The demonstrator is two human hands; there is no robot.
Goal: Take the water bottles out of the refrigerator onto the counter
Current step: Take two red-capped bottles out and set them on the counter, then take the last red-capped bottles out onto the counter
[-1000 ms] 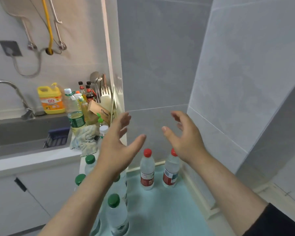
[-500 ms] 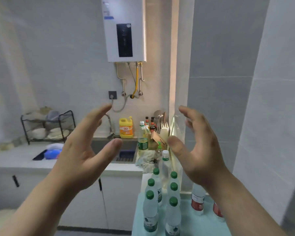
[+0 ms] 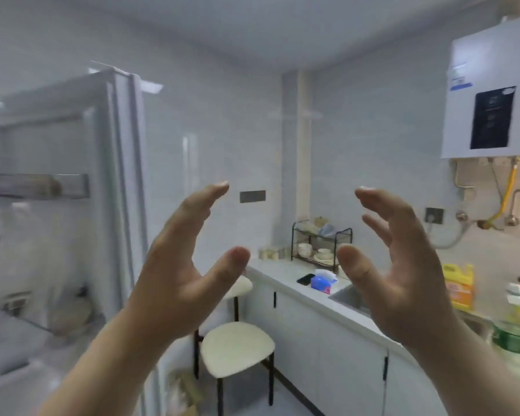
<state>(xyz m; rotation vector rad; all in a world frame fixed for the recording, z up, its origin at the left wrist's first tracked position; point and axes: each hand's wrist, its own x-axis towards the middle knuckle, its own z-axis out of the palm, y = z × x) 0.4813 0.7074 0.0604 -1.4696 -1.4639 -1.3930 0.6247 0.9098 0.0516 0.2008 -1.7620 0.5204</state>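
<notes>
The white refrigerator (image 3: 114, 181) fills the left side, and the counter (image 3: 285, 273) runs along the right wall. Between them, in open air, the left hand (image 3: 174, 283) and right hand (image 3: 403, 283) hover with palms facing, each grip spread wide and holding nothing. A blurred green-labelled bottle (image 3: 511, 334) stands on the counter beyond the sink (image 3: 347, 297); its label is unreadable.

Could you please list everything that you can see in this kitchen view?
refrigerator door: one, white, open, far left
stools: two, cream seats, black legs, before the counter
counter: one, white, centre to right
dish rack: one, black, on the counter's far end
phone: one, black, on the counter
tissue pack: one, blue, beside the phone
sink: one, grey, in the counter
detergent jug: one, yellow, behind the sink
water heater: one, white, upper right wall
left hand: one, open, empty, raised
right hand: one, open, empty, raised
</notes>
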